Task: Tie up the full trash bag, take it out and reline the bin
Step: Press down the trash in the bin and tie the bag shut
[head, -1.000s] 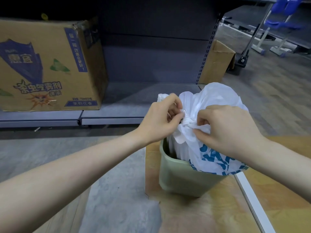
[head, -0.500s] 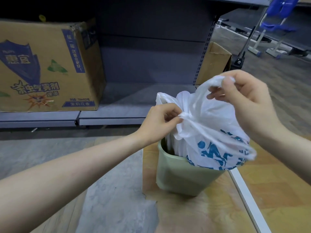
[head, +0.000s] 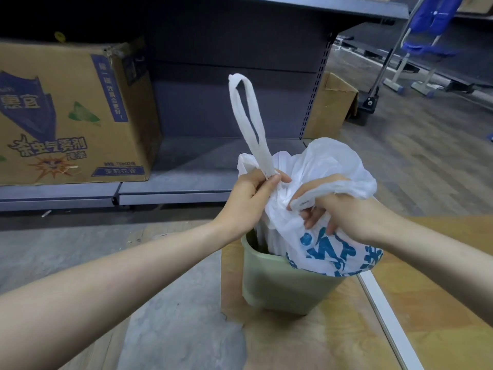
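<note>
- The white plastic trash bag (head: pixel 328 182), with blue print on its lower side, sits inside the pale green bin (head: pixel 277 287) and bulges up over the rim, leaning toward 3 o'clock.
- The bin stands on a light wooden board (head: pixel 306 343) on the floor, a little right of the centre of the view.
- The left hand (head: pixel 249 198) comes in from 8 o'clock. Its thumb and fingers are closed in a pinch on the base of one bag handle (head: pixel 249 118), at the gathered neck of the bag.
- This handle is a long white loop and it stands nearly upright from the pinch, pointing toward 12 o'clock, a bit tilted to 11.
- The right hand (head: pixel 346 214) comes in from 4 o'clock. Its fingers are curled, and the other bag handle (head: pixel 328 192) passes over them as a twisted band; the fingertips press into the bag side just above the blue print.
- The two hands are close together at the top of the bag, with the bunched plastic between them.
- A large cardboard box (head: pixel 66 116) with blue printing stands on the low grey shelf (head: pixel 170 188) at 10 o'clock.
- A smaller cardboard box (head: pixel 330 108) stands at 1 o'clock, beside the shelf upright.
- Blue chairs (head: pixel 429 28) are far away at 2 o'clock.
</note>
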A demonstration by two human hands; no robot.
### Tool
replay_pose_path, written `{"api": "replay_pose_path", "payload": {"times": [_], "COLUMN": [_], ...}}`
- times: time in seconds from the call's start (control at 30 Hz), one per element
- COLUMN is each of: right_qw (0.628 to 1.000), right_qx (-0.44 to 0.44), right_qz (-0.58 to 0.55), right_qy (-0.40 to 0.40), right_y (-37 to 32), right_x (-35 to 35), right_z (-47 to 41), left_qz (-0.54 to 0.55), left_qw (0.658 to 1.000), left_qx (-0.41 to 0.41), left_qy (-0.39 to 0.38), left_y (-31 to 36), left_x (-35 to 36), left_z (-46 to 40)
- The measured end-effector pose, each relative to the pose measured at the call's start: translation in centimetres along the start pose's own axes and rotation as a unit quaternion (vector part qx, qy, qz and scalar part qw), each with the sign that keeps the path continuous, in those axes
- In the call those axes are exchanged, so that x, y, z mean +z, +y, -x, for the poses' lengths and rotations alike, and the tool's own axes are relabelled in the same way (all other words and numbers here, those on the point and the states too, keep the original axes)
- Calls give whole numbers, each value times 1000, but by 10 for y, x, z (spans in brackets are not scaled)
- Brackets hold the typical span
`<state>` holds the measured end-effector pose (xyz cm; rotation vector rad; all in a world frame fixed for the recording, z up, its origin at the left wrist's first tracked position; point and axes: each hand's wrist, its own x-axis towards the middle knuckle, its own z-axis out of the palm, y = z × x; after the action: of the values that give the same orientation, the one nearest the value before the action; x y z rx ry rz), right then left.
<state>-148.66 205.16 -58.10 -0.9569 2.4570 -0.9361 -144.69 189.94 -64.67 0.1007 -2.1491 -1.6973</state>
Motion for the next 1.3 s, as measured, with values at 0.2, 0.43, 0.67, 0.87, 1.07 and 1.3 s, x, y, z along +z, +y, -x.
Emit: {"api": "replay_pose_path", "payload": {"times": [0.2,0.43,0.67,0.87,1.07,1.3], "right_qw": [951,990,961,985,952,905], "right_qx": [146,113,58,32,52,-2], "right_qz": [-188,73,270,101,-252,-336], "right_qy": [-196,-47,-12,135,168,260], "right_y": [5,-5,-5,-1,8,9], "right_x": [-25,3,-9,-5,11,16], "right_z": [0,6,8,4,-3,-2], "left_qz": [-78,-402,-482,-379,-213,-231], "left_qw": [996,882,801,872,939,925], "left_qx": [21,236,345,308,266,288], "left_qy": [23,73,86,37,-52,-92], "left_y": [5,2,-2,-4,4,0], "left_x": [4,4,-2,-5,-1,-3], "left_z": [0,-5,-13,-15,-11,-12]}}
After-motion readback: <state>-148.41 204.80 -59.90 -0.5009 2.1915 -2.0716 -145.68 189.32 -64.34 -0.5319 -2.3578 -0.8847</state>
